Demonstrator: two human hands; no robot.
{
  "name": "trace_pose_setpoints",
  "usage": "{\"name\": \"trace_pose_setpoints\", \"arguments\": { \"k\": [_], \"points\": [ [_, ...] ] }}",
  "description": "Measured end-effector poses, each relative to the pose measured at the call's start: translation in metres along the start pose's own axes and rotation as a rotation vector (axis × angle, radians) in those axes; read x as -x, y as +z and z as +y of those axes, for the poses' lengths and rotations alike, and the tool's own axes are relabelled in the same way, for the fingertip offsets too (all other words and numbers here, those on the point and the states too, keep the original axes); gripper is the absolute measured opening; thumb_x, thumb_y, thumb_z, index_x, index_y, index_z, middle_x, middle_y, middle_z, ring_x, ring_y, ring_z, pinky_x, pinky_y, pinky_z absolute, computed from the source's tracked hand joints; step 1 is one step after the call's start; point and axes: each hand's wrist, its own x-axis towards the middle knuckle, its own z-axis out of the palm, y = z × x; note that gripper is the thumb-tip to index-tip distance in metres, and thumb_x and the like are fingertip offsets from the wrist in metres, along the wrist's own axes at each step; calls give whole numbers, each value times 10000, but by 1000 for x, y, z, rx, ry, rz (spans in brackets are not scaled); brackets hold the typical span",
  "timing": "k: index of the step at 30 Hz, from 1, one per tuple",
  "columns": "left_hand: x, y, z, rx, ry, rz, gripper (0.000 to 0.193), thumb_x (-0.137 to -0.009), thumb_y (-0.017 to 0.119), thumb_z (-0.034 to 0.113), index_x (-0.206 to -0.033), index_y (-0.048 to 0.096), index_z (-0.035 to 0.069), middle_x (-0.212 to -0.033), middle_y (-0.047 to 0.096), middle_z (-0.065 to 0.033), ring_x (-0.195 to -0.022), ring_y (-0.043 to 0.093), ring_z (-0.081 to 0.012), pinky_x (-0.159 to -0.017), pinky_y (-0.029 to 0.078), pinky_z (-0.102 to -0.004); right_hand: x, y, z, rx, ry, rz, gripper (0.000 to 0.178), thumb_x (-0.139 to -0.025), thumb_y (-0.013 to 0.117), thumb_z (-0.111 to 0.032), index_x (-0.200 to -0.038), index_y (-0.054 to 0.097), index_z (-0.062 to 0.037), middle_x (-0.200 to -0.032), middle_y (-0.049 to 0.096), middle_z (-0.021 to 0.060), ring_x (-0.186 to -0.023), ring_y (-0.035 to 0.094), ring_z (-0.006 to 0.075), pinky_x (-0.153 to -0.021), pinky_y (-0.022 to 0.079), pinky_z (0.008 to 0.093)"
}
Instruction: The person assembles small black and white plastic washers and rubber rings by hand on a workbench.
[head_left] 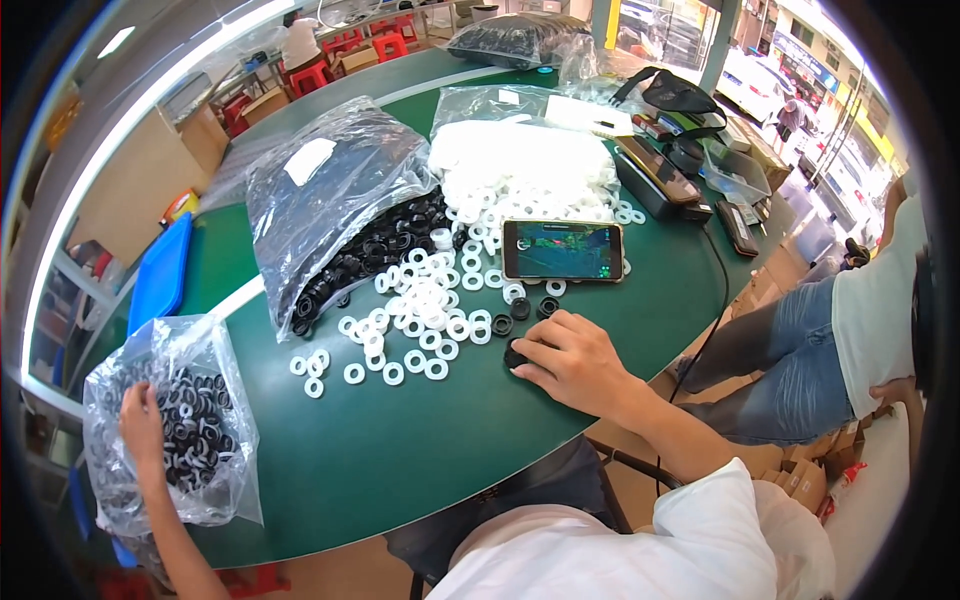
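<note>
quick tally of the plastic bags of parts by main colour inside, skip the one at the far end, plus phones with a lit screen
Mostly black parts: 2, the big bag and the small bag at the left hand
White rings: 1, the middle bag
Lit phone: 1
Total: 4

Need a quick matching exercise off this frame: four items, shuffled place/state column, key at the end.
1. Left hand
2. Right hand
3. Phone
4. White rings

A. Fingertips on a small black piece
B. Loose in a spread heap on the green table
C. At the clear bag of mostly black pieces
D. Lying sideways, screen lit

Pairs: 1-C, 2-A, 3-D, 4-B
</note>
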Motion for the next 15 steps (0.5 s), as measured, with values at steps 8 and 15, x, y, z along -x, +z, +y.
{"name": "trace_pose_setpoints", "arguments": {
  "k": [8, 15],
  "points": [
    [55, -44, 273, 641, 571, -304, 372, -810, 735, 17, -1173, 653, 36, -1125, 674, -128, -1020, 635, -335, -904, 525, -420, 0, 0, -8, -3, 72, -132, 197, -793, 776, -184, -946, 701, -86, -942, 629, 24, -858, 594, 202, -762, 532, 323],
    [64, -12, 329, 709, 794, -394, 462, -855, 671, 9, -1308, 601, 68, -1254, 644, -94, -1163, 575, -309, -999, 469, -427, 6, -3, -10, -49, -16, -79, 179, -771, 784, -137, -918, 698, -81, -931, 619, 11, -839, 594, 197, -721, 542, 326]
  ]
}}
